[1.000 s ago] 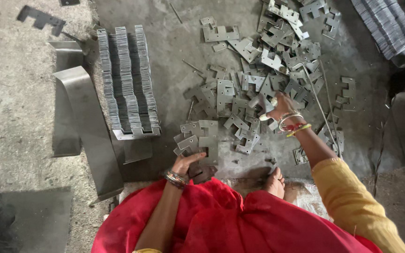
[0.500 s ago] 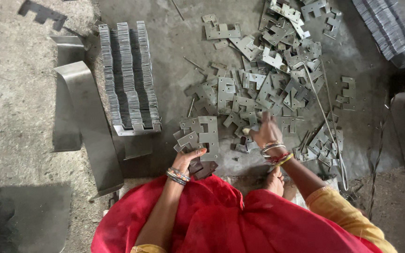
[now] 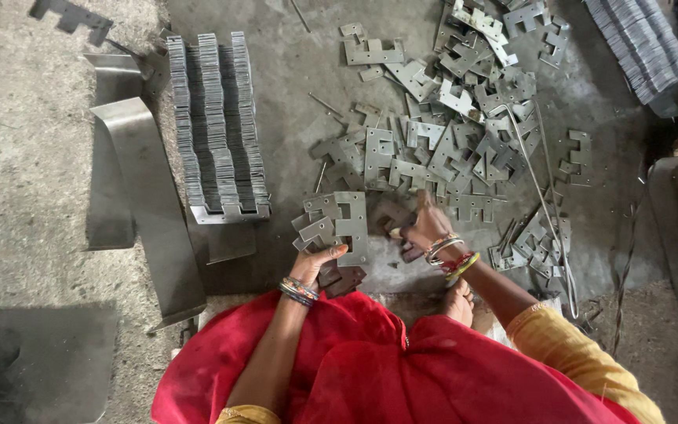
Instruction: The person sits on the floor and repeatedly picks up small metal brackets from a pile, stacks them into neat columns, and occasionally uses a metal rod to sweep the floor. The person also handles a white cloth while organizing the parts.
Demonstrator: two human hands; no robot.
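Grey stamped metal brackets [image 3: 337,222] sit fanned in the left hand [image 3: 317,259], pinched at their lower edge, while the right hand [image 3: 425,228], a second ago stretched out to the scattered bracket pile [image 3: 464,133], has drawn back and closed on one dark bracket [image 3: 392,216] just beside that bunch

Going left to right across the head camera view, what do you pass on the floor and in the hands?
Bent metal sheet → upright row of stacked plates → left hand holding a fan of plates → right hand → loose pile of notched plates → second stack at top right.
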